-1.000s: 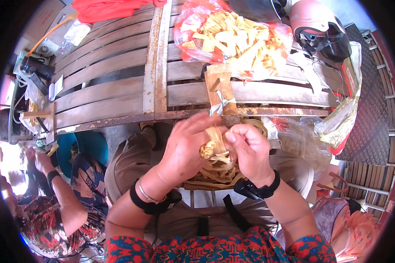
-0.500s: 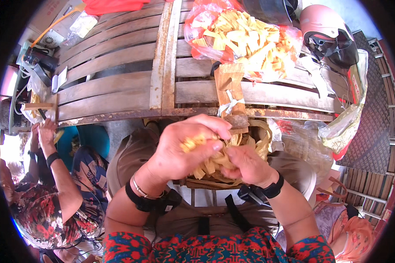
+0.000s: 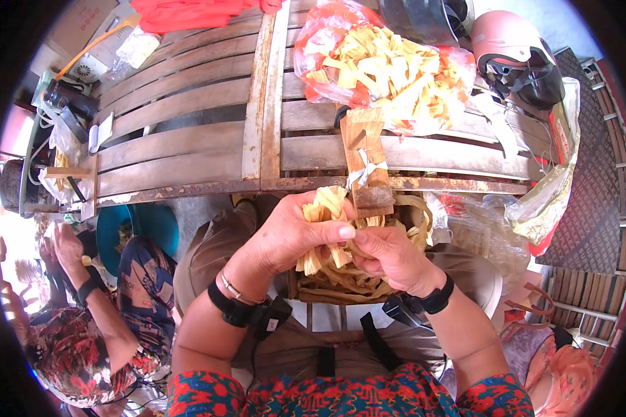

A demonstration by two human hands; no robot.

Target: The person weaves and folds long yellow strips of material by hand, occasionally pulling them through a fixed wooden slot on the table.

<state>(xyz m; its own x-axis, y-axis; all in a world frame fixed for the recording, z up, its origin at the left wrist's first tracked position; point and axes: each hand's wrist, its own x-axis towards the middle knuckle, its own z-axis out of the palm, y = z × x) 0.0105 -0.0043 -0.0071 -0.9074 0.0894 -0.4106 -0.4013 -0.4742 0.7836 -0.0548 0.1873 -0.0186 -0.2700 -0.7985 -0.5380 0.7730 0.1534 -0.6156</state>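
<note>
My left hand is closed round a folded bunch of pale yellow flat strips, whose ends stick out above and below the fingers. Close beside it, my right hand pinches part of the same strips, thumb against fingers, and the two thumbs nearly meet. Just beyond my hands, a wooden piece with a white tie round it juts over the table edge. Below my hands, more long yellow strips lie coiled in a container between my knees, partly hidden by the hands.
On the slatted table rests a red and clear plastic bag heaped with yellow strips. A pink helmet sits at the far right. A co-worker's hand is at the left, near a teal tub.
My left hand has turned and lowered slightly, so the bunch now stands up between its thumb and fingers. The right hand stays close beside it. The co-worker's hands moved down from the table edge.
</note>
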